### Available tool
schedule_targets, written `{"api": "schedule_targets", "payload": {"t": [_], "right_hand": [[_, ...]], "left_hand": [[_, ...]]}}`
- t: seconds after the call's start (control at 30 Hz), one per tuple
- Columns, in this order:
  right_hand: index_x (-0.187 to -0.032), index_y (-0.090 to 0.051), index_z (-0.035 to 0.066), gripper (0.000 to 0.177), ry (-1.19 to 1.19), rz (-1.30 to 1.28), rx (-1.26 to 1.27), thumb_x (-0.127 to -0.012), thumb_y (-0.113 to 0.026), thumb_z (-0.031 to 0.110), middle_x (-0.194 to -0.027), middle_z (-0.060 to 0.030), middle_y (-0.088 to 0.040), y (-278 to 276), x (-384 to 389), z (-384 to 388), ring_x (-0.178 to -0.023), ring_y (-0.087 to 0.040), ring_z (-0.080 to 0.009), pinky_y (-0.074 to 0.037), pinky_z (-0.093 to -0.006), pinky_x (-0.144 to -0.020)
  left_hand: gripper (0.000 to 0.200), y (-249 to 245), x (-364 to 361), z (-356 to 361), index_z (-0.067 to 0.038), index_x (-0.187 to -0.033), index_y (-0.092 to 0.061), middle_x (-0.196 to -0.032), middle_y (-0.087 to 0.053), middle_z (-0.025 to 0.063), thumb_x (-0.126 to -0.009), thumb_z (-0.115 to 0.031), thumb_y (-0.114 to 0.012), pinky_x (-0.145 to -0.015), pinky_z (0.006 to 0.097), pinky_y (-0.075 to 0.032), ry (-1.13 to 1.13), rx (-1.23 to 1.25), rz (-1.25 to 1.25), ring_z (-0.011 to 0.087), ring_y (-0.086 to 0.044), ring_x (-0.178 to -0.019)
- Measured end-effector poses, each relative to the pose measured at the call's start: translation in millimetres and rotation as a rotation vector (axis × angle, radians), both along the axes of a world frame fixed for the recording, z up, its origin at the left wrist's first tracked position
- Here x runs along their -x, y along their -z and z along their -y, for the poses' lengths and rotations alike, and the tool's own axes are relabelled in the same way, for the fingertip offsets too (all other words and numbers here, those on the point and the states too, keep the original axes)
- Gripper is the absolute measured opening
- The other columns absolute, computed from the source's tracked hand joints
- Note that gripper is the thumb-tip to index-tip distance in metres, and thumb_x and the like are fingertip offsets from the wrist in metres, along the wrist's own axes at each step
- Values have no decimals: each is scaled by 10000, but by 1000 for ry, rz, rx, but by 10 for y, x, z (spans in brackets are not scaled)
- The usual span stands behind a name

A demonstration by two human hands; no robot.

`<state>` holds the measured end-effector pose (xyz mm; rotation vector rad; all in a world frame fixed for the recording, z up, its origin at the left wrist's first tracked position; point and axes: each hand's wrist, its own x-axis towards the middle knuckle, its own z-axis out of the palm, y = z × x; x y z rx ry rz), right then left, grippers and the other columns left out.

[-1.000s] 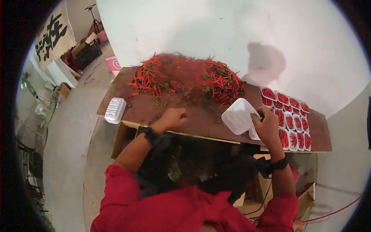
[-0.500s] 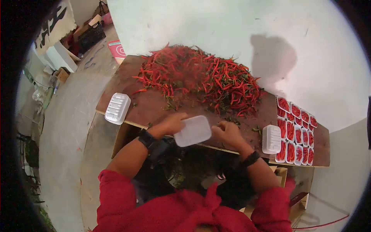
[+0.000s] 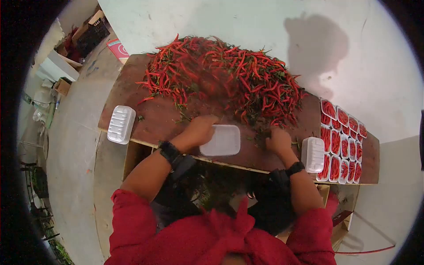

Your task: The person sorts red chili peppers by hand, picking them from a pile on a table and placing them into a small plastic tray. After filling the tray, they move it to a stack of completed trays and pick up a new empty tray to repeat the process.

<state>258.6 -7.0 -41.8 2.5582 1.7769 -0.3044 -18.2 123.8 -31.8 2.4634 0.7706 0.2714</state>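
Observation:
A white plastic tray point(image 3: 226, 140) rests at the table's front edge, with nothing visible inside. My left hand point(image 3: 201, 131) grips it by the left side, the fingers near its upper left corner. To the right of the tray, my right hand point(image 3: 279, 142) is over the table with its fingers curled in. Whether anything is pinched there is hidden. Beyond both hands rises a big heap of red chili peppers point(image 3: 260, 84) with green stems. Loose green stems and leaves lie between the heap and my hands.
Stacked white trays point(image 3: 121, 124) stand upside down at the table's left end, and another such stack point(image 3: 312, 154) is right of my right hand. Trays filled with red chilies point(image 3: 335, 141) stand in rows at the right end. A pale wall point(image 3: 247, 22) rises behind.
The tray has gone from tilted in my left hand to flat at the table's edge. My right hand has moved away from it to the right. The view has shifted slightly.

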Motion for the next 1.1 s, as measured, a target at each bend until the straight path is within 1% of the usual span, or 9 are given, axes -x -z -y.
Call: {"api": "schedule_targets", "payload": {"t": [0.4,0.5,0.57,0.63,0.7,0.77,0.8,0.93,1.1], "right_hand": [[-1001,-522,67,390,101,-98,4,-634,-621,153,-894,-190,-614,-280,90,101,-864,-582,-376,-469,-462,-744],[-1011,-532,68,420,113,-83,31,-622,-648,173,-864,-183,-612,-243,12,119,-835,-594,-352,-480,-434,-745],[-1058,-537,57,449,-29,-303,19,-645,-668,175,-835,-129,-624,-492,34,105,-768,-612,-289,-487,-384,-681],[-1069,-542,45,435,-58,-431,-112,-667,-664,158,-817,-91,-621,-265,-47,103,-729,-596,-231,-471,-343,-632],[-1081,-547,33,422,-84,-563,-243,-688,-660,141,-798,-53,-617,-144,-100,130,-690,-581,-172,-454,-301,-584],[-1070,-557,24,362,45,-947,22,-726,-635,106,-791,-13,-601,-769,271,128,-653,-523,-94,-399,-238,-537],[-1070,-557,24,362,45,-951,28,-726,-635,106,-791,-13,-601,-705,293,139,-653,-523,-94,-399,-238,-537],[-1044,-561,27,314,-78,-1138,147,-744,-616,104,-779,-21,-587,-760,534,224,-624,-491,-67,-378,-206,-542],[-1010,-568,36,256,-22,-1293,261,-765,-594,109,-759,-9,-580,-744,658,344,-622,-484,-54,-363,-188,-537]], "left_hand": [[347,-16,-129,151,-23,-1089,-512,-1088,-525,188,-766,-145,-548,-895,451,-385,-72,-68,-51,369,-479,-1040],[353,-160,-128,190,-27,-1095,-512,-1101,-514,182,-767,-149,-561,-910,447,-376,-71,-23,-90,373,-470,-1051],[358,-87,-102,174,-31,-1096,-512,-1098,-511,180,-763,-149,-572,-905,440,-379,-64,-96,-5,364,-473,-1047],[364,-86,-77,185,-35,-1097,-513,-1095,-508,177,-759,-149,-584,-901,432,-381,-59,-165,75,355,-477,-1042],[334,-158,-116,211,-43,-1064,-534,-1067,-526,167,-749,-138,-595,-876,415,-405,-30,-86,163,330,-513,-1002],[316,-290,-175,308,-42,-1043,-543,-1042,-540,163,-746,-139,-597,-856,405,-420,-31,71,153,313,-532,-979],[299,-339,-203,365,-41,-1022,-552,-1018,-554,159,-743,-141,-598,-836,394,-435,-28,228,143,296,-551,-956],[270,-361,-260,580,-31,-992,-559,-969,-584,146,-744,-131,-594,-778,364,-466,82,271,239,264,-593,-879],[256,-336,-214,727,-30,-1002,-551,-920,-624,126,-763,-118,-584,-721,321,-486,175,569,222,241,-620,-806]]}}
